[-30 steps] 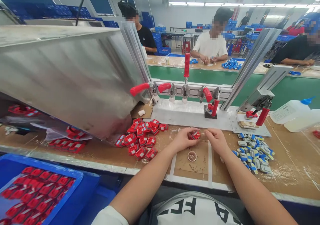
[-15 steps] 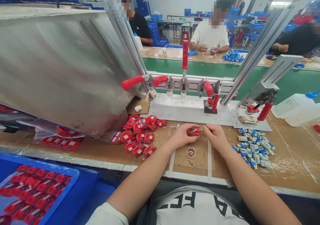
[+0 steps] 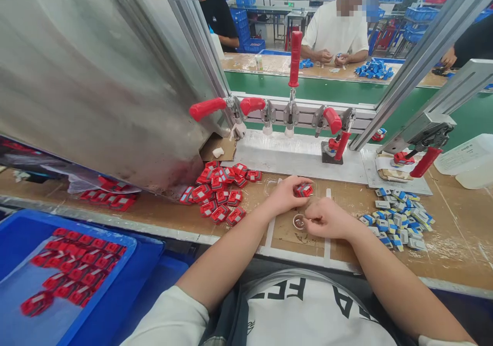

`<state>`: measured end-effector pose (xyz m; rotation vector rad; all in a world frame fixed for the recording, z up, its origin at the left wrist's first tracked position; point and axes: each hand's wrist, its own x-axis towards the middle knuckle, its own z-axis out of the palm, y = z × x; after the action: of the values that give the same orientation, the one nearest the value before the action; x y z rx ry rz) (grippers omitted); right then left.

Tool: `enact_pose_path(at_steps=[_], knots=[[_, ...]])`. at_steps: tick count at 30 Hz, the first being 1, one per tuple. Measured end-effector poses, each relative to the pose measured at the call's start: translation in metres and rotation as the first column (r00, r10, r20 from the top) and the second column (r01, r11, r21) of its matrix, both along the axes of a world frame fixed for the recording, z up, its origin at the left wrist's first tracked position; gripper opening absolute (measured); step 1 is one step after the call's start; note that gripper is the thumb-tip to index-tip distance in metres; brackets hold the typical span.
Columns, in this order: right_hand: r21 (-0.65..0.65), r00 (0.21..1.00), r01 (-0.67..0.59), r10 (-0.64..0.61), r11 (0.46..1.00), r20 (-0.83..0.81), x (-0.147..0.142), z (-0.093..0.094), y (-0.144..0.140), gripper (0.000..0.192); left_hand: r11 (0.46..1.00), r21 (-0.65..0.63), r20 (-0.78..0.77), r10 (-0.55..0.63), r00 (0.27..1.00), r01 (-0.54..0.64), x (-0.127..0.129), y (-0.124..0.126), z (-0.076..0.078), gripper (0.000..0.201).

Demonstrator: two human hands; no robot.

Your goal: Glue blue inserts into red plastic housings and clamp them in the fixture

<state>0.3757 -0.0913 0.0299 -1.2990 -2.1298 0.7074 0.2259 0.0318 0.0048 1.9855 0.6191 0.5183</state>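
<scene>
Head view, looking down over the worker's arms. Left hand [image 3: 287,198] has a red part [image 3: 303,190], thumb and fingers pinching it from both sides; part is up off the brown tabletop [image 3: 458,243], just beyond the small clear cup [image 3: 299,222]. Right hand [image 3: 329,218]: fingers bunched together, tips at the cup's right rim. Can't tell if anything is pinched in them; too small and partly hidden. Cup sits between two white tape strips [image 3: 271,229].

Left of the hands, heap of red parts [image 3: 219,192] on the table, near a big metal housing [image 3: 96,89]. Right of the hands, heap of grey, blue and yellow pieces [image 3: 402,217]. Lower left, blue bin [image 3: 130,256] with more red parts in rows, one lying apart from the rest.

Behind the hands, a metal plate [image 3: 269,153] under a rail of red-handled clamps; one handle [image 3: 295,58] stands upright. Another clamp [image 3: 430,139] at right, clear bottles [image 3: 468,156] beside it. Across the green-sided bench [image 3: 308,88], a co-worker in a white shirt [image 3: 335,33], hands near small blue pieces [image 3: 373,70].
</scene>
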Motion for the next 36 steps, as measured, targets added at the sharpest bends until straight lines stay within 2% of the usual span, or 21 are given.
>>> enact_pose_path(at_steps=[4, 7, 9, 11, 13, 15, 27, 36], knots=[[-0.032, 0.999, 0.018, -0.017, 0.999, 0.028, -0.002, 0.001, 0.001, 0.035, 1.0, 0.023, -0.012, -0.012, 1.0, 0.013, -0.001, 0.001, 0.0, 0.05], [-0.042, 0.994, 0.041, -0.044, 0.998, -0.096, 0.003, 0.001, 0.002, 0.037, 1.0, 0.003, -0.011, -0.026, 1.0, 0.026, -0.002, 0.001, 0.001, 0.051], [-0.043, 0.965, 0.151, -0.156, 0.988, -0.208, 0.009, 0.002, 0.003, 0.039, 0.999, -0.02, -0.008, -0.035, 0.999, 0.035, -0.002, 0.001, 0.002, 0.052], [-0.06, 0.89, 0.347, -0.348, 0.936, -0.294, 0.015, 0.003, 0.005, 0.04, 0.999, -0.025, -0.007, -0.042, 0.999, 0.042, -0.003, 0.0, 0.002, 0.053], [-0.097, 0.786, 0.518, -0.518, 0.85, -0.337, 0.02, 0.003, 0.008, 0.04, 0.998, -0.01, -0.005, -0.054, 0.999, 0.054, -0.003, 0.0, 0.001, 0.053], [-0.137, 0.725, 0.591, -0.598, 0.795, -0.34, 0.021, 0.003, 0.01, 0.04, 0.998, 0.0, -0.004, -0.068, 0.998, 0.068, -0.004, 0.001, 0.001, 0.053], [-0.187, 0.763, 0.535, -0.566, 0.824, -0.312, 0.017, 0.0, 0.015, 0.04, 0.997, 0.006, -0.036, -0.075, 0.997, 0.076, -0.004, -0.001, 0.005, 0.054], [-0.131, 0.742, 0.608, -0.619, 0.783, -0.258, 0.023, -0.002, 0.013, 0.037, 0.996, 0.023, -0.068, -0.082, 0.994, 0.084, -0.004, -0.001, 0.008, 0.055]])
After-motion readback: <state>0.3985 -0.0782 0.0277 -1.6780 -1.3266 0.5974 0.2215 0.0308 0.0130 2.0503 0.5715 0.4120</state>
